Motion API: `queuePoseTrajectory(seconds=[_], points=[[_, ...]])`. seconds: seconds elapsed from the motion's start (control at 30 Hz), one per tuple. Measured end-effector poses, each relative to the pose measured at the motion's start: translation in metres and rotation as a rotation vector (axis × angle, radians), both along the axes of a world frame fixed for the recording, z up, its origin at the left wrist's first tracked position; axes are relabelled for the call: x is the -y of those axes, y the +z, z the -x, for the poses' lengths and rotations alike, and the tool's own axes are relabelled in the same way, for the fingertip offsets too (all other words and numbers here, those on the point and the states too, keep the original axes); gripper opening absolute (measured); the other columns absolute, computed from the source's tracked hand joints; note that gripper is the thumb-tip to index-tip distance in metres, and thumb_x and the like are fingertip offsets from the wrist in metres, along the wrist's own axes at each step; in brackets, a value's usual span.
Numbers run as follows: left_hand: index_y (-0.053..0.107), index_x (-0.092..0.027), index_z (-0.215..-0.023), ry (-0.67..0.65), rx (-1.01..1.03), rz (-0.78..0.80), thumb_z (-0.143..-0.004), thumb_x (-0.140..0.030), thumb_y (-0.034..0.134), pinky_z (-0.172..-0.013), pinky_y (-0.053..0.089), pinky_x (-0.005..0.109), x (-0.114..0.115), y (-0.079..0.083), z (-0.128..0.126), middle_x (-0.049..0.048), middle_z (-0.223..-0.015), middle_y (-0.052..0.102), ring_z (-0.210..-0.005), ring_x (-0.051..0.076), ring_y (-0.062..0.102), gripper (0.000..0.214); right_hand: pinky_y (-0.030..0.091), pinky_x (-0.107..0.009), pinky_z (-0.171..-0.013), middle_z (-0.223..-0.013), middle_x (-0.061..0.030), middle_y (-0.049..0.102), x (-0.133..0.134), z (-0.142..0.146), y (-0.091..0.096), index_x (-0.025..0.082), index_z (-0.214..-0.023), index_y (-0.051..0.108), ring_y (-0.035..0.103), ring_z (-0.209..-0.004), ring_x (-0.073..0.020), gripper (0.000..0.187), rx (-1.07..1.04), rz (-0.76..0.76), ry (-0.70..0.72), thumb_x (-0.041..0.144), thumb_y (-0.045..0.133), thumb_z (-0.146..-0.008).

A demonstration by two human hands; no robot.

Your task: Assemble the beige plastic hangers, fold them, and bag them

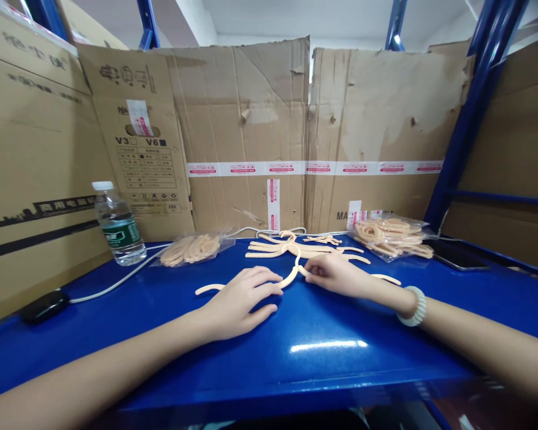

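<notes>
My left hand (244, 298) rests on the blue shelf surface (323, 340), fingers spread, fingertips on a curved cream plastic strip (290, 277). My right hand (336, 273) pinches the same strip's other end; a pale bead bracelet (413, 306) circles that wrist. Just behind the hands lies a loose pile of similar cream strips (291, 246). One strip end (206, 289) pokes out left of my left hand.
A clear bag of cream pieces (192, 248) lies at back left, another bag (392, 234) at back right. A water bottle (118, 224) stands at left. A black device (43, 304) with white cable sits far left. Cardboard boxes (246, 131) wall the back. A dark phone (457, 255) lies right.
</notes>
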State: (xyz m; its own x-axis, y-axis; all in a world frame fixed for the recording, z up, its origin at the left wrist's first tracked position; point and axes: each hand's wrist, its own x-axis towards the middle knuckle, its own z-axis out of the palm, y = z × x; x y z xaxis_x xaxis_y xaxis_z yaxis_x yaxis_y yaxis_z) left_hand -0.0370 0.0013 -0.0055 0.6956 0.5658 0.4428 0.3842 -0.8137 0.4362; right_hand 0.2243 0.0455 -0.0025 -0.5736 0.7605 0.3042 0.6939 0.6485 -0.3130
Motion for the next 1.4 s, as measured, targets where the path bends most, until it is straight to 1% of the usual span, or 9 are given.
queuePoseTrajectory(seconds=[0.2,0.3,0.4,0.6,0.8,0.97,1.13,1.27,1.4], points=[[0.068,-0.029,-0.113,-0.014,-0.064,-0.095,-0.085,-0.021,0.059,-0.101,0.033,0.041,0.0,-0.002,0.001,0.0069,-0.116,0.068,-0.115,0.029,0.052,0.03,0.046,-0.035,-0.081,-0.097,-0.0113,0.067,-0.002,-0.004,0.0,0.016,-0.095,0.068,0.061,-0.092,-0.0247,0.027,0.066,-0.1,0.011,0.039,0.055,-0.088],[0.066,-0.029,-0.116,0.005,-0.131,-0.121,-0.088,-0.024,0.056,-0.1,0.033,0.041,0.001,0.0,0.001,0.0077,-0.119,0.066,-0.115,0.029,0.052,0.03,0.041,-0.046,-0.097,-0.125,-0.0214,0.057,0.0,-0.008,-0.001,0.011,-0.124,0.057,0.053,-0.115,-0.0345,0.064,0.135,-0.069,-0.103,0.061,0.054,-0.084],[0.065,-0.028,-0.118,0.026,-0.197,-0.162,-0.091,-0.025,0.052,-0.098,0.034,0.04,0.002,0.001,0.001,0.0082,-0.121,0.064,-0.113,0.029,0.053,0.03,0.026,-0.06,-0.107,-0.145,-0.0261,0.038,0.003,-0.01,-0.003,0.008,-0.141,0.041,0.034,-0.133,-0.0421,0.091,0.271,0.031,-0.226,0.075,0.042,-0.081],[0.064,-0.028,-0.118,0.048,-0.236,-0.228,-0.092,-0.026,0.052,-0.097,0.037,0.042,0.002,0.001,0.001,0.009,-0.124,0.063,-0.113,0.03,0.055,0.029,0.012,-0.066,-0.11,-0.156,-0.0199,0.011,0.001,-0.012,0.002,0.009,-0.151,0.02,0.006,-0.143,-0.0396,0.096,0.435,0.208,-0.304,0.077,0.029,-0.084],[0.064,-0.029,-0.117,0.049,-0.195,-0.248,-0.09,-0.026,0.055,-0.099,0.04,0.042,0.001,0.0,0.003,0.0075,-0.126,0.063,-0.115,0.029,0.056,0.029,0.01,-0.066,-0.11,-0.156,-0.0192,0.009,-0.002,-0.014,0.005,0.007,-0.151,0.018,0.005,-0.143,-0.0393,0.097,0.434,0.224,-0.316,0.075,0.03,-0.084],[0.054,-0.026,-0.129,0.108,-0.39,-0.181,-0.096,-0.032,0.045,-0.108,0.034,0.051,0.002,0.0,0.004,0.0075,-0.143,0.048,-0.131,0.029,0.042,0.035,0.007,-0.063,-0.112,-0.157,-0.0152,0.007,-0.006,-0.017,0.003,0.008,-0.152,0.014,0.002,-0.143,-0.0395,0.102,0.425,0.227,-0.296,0.08,0.025,-0.081],[0.047,-0.028,-0.136,0.149,-0.486,-0.138,-0.099,-0.036,0.037,-0.112,0.028,0.054,0.001,0.001,0.003,0.0058,-0.151,0.037,-0.139,0.029,0.032,0.039,0.016,-0.054,-0.115,-0.155,-0.019,0.018,-0.014,-0.029,0.013,0.004,-0.15,0.024,0.016,-0.142,-0.0392,0.101,0.394,0.203,-0.257,0.078,0.028,-0.082],[0.048,-0.028,-0.135,0.13,-0.469,-0.153,-0.099,-0.035,0.038,-0.113,0.026,0.055,0.0,0.0,0.003,0.006,-0.15,0.038,-0.138,0.029,0.033,0.038,0.039,-0.043,-0.103,-0.141,-0.0195,0.048,-0.028,-0.057,0.032,0.007,-0.137,0.048,0.045,-0.128,-0.0363,0.073,0.377,0.09,-0.271,0.06,0.038,-0.088],[0.052,-0.026,-0.13,0.082,-0.449,-0.207,-0.098,-0.028,0.039,-0.113,0.027,0.052,0.0,0.0,0.003,0.0058,-0.146,0.045,-0.135,0.027,0.038,0.035,0.049,-0.038,-0.083,-0.109,-0.0147,0.07,-0.044,-0.087,0.045,0.014,-0.114,0.068,0.064,-0.098,-0.0319,0.044,0.449,0.01,-0.328,0.041,0.048,-0.086]])
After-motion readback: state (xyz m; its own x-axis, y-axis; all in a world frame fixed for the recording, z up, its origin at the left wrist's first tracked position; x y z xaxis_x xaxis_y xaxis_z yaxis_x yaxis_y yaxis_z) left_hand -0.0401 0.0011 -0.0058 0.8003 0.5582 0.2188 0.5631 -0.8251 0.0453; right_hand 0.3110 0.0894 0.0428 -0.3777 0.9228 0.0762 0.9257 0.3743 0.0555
